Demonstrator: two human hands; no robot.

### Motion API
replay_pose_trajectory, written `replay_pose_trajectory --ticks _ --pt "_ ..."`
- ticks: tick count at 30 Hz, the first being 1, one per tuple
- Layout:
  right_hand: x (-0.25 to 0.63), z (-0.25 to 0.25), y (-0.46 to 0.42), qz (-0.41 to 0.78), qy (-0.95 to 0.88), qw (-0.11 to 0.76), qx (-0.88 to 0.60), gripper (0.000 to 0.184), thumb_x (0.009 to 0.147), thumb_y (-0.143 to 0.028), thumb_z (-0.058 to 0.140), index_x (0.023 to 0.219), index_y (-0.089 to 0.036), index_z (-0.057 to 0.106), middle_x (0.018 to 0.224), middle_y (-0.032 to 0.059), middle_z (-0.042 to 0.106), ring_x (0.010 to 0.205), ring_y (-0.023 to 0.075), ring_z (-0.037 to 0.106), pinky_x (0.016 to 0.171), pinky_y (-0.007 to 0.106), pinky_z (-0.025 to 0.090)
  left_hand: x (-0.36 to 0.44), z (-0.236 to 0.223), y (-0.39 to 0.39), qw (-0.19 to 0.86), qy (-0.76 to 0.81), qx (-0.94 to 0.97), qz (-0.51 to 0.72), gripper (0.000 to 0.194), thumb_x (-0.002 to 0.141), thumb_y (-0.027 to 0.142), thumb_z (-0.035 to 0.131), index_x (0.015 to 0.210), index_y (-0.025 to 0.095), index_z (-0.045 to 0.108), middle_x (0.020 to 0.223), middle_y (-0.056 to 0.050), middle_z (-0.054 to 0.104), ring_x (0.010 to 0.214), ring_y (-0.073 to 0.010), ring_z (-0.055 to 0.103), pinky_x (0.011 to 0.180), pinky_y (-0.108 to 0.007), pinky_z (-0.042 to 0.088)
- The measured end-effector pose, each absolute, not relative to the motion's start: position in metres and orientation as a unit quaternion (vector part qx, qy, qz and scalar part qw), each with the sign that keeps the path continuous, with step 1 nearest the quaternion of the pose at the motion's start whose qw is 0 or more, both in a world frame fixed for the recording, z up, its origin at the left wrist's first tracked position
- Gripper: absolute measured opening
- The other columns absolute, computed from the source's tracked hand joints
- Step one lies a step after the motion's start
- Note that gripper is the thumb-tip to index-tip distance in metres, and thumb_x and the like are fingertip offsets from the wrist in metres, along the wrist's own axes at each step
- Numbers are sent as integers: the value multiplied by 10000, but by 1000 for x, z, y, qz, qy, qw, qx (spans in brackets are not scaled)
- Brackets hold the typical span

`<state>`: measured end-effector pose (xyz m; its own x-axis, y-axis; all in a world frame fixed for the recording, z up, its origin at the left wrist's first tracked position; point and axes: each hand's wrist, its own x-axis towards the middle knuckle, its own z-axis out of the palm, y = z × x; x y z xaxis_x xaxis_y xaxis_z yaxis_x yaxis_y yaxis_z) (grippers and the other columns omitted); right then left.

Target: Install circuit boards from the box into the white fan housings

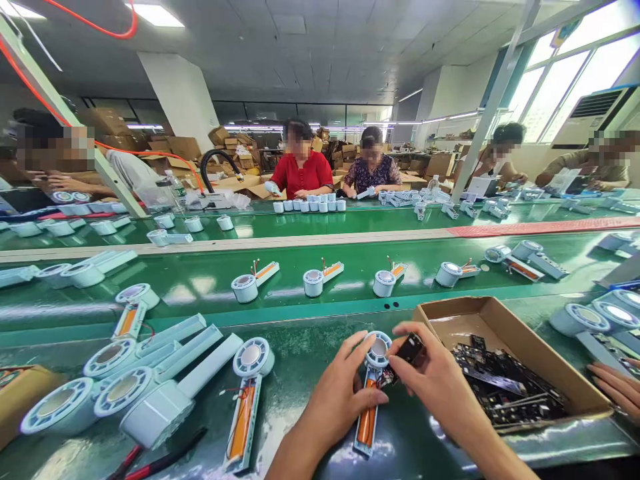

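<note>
A light blue handheld fan (367, 427) lies before me on the bench, its handle open over an orange battery. My left hand (336, 387) is closed around the upper handle, near the round head. In my right hand (435, 380), a small black circuit board (411, 348) is pinched between thumb and fingers above the fan. Some thin wires show by the board's lower end, between my two hands. Beside my right hand stands a cardboard box (583, 390) holding several black circuit boards (493, 380).
Another open fan (245, 413) and a pile of fans (120, 380) lie to the left. Beyond the bench, a green conveyor belt (280, 303) carries several fans. Another person's hand (617, 387) rests at the right edge. Pliers-like red and black handles (155, 463) lie in front.
</note>
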<state>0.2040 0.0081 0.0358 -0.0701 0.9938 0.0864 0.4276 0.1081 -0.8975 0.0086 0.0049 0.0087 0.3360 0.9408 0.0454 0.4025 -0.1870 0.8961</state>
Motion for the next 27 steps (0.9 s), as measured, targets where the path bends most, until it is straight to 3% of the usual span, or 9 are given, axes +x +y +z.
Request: replay_pose_trajectory --ticks 5,10,12,14,16,18,21,23,27 --pt "221 22 -9 475 -569 395 -543 253 805 -317 737 904 -239 517 850 -40 678 637 161 709 684 284 547 9 -2 7 408 488 698 328 552 927 404 640 1454 344 490 1557 -52 413 674 -112 578 799 -343 541" --pt "233 10 -15 218 -749 299 -550 162 862 -311 735 825 -218 608 847 11 689 801 216 682 730 312 503 8 5 10 424 491 687 327 483 878 284 671 1349 329 568 1591 -35 431 608 -115 530 782 -351 516" --pt "234 10 -16 90 -826 250 -497 47 926 -251 662 965 -226 664 810 16 684 742 217 655 685 319 478 8 7 14 445 482 678 333 487 845 233 683 1314 328 590 1564 -25 470 630 -124 537 754 -333 509" --pt "233 13 -17 14 -869 213 -447 290 973 -165 545 1237 -252 628 785 13 662 685 211 633 624 309 460 8 7 17 457 472 672 342 527 818 206 699 1315 337 584 1516 -8 508 664 -125 539 731 -307 498" --pt "231 16 -19 21 -879 198 -432 451 1003 -115 431 1418 -276 505 820 13 640 647 185 624 585 282 465 7 6 20 473 461 664 351 586 806 200 713 1350 350 555 1475 2 517 682 -113 526 705 -281 489" --pt "230 17 -21 68 -871 200 -443 457 1028 -139 389 1452 -295 461 941 33 627 664 158 639 600 261 501 7 4 23 499 445 655 353 621 806 220 723 1384 350 535 1475 -6 489 688 -98 526 647 -252 488" --pt "231 12 -26 107 -857 230 -448 409 1029 -199 435 1428 -283 473 1082 69 591 798 163 679 703 264 558 7 4 28 552 420 635 341 662 788 235 740 1401 338 512 1527 -35 423 616 -61 528 506 -213 471" --pt "232 8 -28 115 -846 259 -451 387 1018 -207 467 1401 -259 495 1079 72 597 877 173 689 764 264 572 7 5 32 586 405 620 328 686 765 212 752 1391 329 498 1453 -44 502 541 -40 512 443 -196 450" --pt "236 4 -34 121 -815 295 -485 275 997 -271 558 1265 -231 605 995 49 656 848 168 700 738 235 582 10 5 33 617 398 593 331 707 713 143 782 1348 332 535 1266 -4 576 568 -35 511 467 -164 456"
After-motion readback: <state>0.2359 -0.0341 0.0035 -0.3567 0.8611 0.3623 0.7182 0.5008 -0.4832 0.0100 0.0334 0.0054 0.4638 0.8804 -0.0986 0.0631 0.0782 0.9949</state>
